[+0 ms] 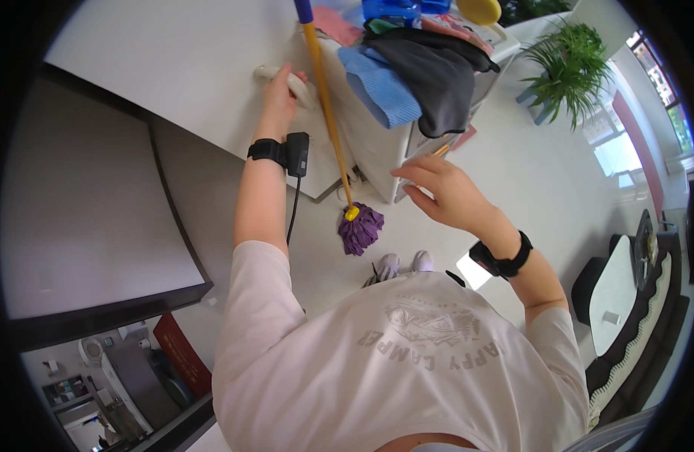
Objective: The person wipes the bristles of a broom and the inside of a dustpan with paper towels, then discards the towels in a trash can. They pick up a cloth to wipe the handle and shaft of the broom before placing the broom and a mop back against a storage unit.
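My left hand (pixel 280 97) is closed around a curved white handle (pixel 299 92) on a pale wall-like surface. Right beside it leans a mop, its yellow pole (pixel 322 96) running down to a purple cloth head (pixel 360 227) on the floor. My right hand (pixel 444 191) is held in the air with its fingers apart, holding nothing, near the corner of a white cabinet (pixel 375 152). On top of the cabinet lie a dark grey cloth (pixel 437 73) and a blue cloth (pixel 381 87), both hanging over its edge, with pink cloths (pixel 337 25) behind them.
Blue plastic containers (pixel 391 11) and a yellow round thing (pixel 480 10) stand on the cabinet. A potted spider plant (pixel 570 70) is by the window. A white-topped table (pixel 614 294) and a dark sofa (pixel 655 339) are at the right. A dark-framed opening lies at lower left.
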The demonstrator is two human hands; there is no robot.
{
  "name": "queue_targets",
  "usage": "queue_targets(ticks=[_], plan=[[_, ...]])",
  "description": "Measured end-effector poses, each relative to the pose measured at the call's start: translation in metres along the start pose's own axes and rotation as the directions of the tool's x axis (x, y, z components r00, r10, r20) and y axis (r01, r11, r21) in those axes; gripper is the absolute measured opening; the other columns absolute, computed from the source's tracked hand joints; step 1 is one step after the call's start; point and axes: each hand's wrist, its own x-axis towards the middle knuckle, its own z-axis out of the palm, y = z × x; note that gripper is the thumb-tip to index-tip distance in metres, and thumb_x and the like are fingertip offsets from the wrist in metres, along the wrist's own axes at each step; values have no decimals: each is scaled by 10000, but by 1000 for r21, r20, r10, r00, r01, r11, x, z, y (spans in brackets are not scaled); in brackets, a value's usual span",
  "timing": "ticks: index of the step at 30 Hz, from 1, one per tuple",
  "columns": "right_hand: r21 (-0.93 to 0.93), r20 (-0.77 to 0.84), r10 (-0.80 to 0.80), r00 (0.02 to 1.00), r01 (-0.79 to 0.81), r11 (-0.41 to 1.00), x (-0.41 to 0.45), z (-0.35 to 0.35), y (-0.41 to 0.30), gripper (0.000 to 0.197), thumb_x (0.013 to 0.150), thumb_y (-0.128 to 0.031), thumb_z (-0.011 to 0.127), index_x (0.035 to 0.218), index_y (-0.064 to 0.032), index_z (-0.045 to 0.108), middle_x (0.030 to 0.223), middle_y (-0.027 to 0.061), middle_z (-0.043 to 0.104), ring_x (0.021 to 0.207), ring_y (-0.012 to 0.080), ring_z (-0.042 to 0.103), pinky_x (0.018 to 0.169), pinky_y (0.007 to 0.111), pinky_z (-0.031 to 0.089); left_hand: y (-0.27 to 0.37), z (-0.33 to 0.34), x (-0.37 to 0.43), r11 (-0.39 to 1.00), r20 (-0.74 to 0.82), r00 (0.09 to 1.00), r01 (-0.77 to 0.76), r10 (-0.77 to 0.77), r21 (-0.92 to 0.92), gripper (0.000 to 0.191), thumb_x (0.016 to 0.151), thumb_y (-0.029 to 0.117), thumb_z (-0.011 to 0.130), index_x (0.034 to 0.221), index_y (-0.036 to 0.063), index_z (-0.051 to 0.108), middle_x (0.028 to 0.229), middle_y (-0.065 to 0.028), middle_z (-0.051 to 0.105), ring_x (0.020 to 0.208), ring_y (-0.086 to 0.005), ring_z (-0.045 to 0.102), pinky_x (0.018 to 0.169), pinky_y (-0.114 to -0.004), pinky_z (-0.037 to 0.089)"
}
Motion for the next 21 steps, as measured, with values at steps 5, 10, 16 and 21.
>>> queue_targets(ticks=[5,10,16,21], plan=[[37,71,215,974,-218,975,-54,4,13,213,780,-51,562,989,-53,603,849,112,610,770,275,593,660,356,478,-17,9,-20,983,-280,943,-184,182,20,295,845,251,596,960,2,489,783,-91,571,659,-172,546,618,-302,464],[319,118,312,943,-334,887,-1,46,25,331,801,-50,556,1128,-5,527,1013,137,598,808,208,619,682,297,503,-27,-1,-47,962,-102,966,-219,238,165,294,859,313,566,868,22,528,684,-44,558,616,-124,508,554,-263,406],[346,-246,718,652,-633,693,127,168,119,670,735,-322,652,1245,24,388,1193,211,475,836,265,608,685,304,494,-25,16,-107,966,-9,986,-163,169,199,280,887,314,539,853,37,516,722,-39,553,656,-103,486,617,-242,403],[451,-99,800,591,-691,566,155,176,127,470,731,-355,614,1022,10,559,949,173,619,947,324,581,838,380,428,-30,-8,-156,963,-73,975,-193,210,187,271,888,300,535,886,32,499,734,-28,555,675,-97,489,651,-237,407]])
